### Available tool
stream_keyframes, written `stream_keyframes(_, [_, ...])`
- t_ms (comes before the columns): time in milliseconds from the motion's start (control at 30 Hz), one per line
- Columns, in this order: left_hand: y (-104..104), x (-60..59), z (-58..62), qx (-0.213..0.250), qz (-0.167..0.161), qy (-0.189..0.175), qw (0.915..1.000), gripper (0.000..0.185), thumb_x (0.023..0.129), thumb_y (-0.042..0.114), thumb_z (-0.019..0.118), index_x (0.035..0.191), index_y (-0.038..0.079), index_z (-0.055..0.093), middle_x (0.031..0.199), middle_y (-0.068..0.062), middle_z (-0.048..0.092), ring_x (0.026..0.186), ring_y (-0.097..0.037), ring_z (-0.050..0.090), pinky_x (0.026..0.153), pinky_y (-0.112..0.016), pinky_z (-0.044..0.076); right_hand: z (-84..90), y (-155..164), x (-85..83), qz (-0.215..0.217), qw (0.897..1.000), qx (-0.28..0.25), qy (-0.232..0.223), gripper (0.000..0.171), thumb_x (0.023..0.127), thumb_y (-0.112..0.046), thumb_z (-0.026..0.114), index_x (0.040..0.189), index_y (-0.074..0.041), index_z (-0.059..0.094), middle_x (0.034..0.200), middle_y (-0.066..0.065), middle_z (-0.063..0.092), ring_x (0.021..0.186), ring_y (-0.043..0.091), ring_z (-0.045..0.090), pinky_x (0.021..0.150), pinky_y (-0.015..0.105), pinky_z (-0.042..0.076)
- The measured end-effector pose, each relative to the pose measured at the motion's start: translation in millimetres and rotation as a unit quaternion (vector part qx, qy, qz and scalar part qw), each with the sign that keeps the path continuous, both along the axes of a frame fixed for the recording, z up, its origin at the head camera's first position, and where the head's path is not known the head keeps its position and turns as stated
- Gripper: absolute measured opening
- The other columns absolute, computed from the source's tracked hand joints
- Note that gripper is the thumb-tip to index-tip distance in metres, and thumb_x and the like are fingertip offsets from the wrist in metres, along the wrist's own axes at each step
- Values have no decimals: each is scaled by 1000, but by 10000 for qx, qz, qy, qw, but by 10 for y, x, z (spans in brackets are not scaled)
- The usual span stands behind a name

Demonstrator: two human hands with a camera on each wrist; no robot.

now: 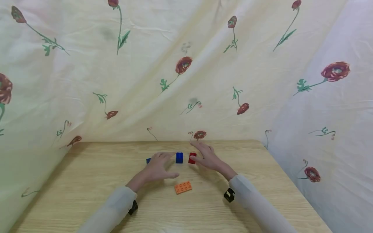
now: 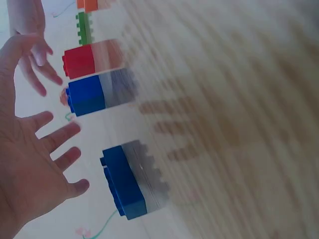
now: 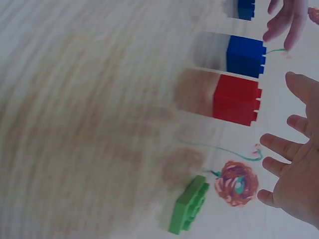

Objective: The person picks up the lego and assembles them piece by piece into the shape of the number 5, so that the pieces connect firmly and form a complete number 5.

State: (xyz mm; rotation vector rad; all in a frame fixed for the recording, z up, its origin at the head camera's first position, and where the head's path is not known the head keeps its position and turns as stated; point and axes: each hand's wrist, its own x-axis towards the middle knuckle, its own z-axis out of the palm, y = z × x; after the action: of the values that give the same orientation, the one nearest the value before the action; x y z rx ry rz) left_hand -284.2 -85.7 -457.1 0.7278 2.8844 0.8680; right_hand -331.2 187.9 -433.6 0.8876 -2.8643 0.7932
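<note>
Both hands are hovering above the counter, fingers spread and relaxed, and neither is gripping anything. The left hand is reaching in from the near left, its fingers pointing toward a blue cube, which is standing upright toward the middle of the far edge. A long blue brick is sitting to the left of the cube, nearer the far left corner, and is partly hiding behind the left hand in the head view.

The right hand is reaching in from the near right. Its thumb is crossing in front of a red brick in the head view, but the right wrist view is showing a gap between them. The red brick is standing upright just to the right of the blue cube, apart from it. Farther toward the right edge, a flat green brick is lying studs up, with the right hand covering it in the head view.

A flat orange brick is lying studs up between the forearms, nearer the near edge than the cube.

Pale sleeves are covering the forearms, and black devices are showing beneath the wrists. A flowered cloth is hanging behind the far edge and along both side edges.
</note>
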Motion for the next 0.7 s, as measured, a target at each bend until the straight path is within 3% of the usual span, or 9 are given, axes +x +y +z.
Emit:
stream_keyframes(100, [19, 45, 6, 85, -194, -122, 9997, 90, 84, 56, 77, 158, 25, 36, 150, -7, 53, 144, -38, 37, 114, -66, 30, -49, 31, -24, -5, 10000, 17, -57, 61, 101, -28, 63, 155, -9, 40, 159, 18, 42, 149, 45, 30, 112, 75, 16])
stream_keyframes(233, [46, 81, 8, 157, -523, -208, 9983, 86, 81, 51, 82, 153, 22, 45, 132, -6, 61, 123, -28, 49, 102, -58, 41, -111, 68, -51, -46, 9999, 65, -98, 59, 101, -27, 64, 152, -6, 44, 154, 19, 49, 140, 43, 43, 110, 74, 22])
stream_keyframes(467, [135, 114, -15, 126, -780, -323, 9964, 74, 76, 48, 85, 138, 18, 58, 116, -1, 60, 106, -18, 45, 95, -48, 38, -181, 126, -87, -78, 9997, -148, -196, 60, 96, -23, 70, 149, -4, 48, 146, 16, 57, 130, 38, 55, 110, 71, 27])
stream_keyframes(700, [212, 169, -39, 214, -873, -664, 9937, 54, 73, 44, 89, 112, 19, 61, 100, 1, 59, 94, -16, 43, 86, -38, 34, -256, 168, -126, -37, 9973, -579, -454, 59, 93, -18, 75, 145, -2, 53, 142, 18, 60, 122, 36, 63, 107, 61, 43])
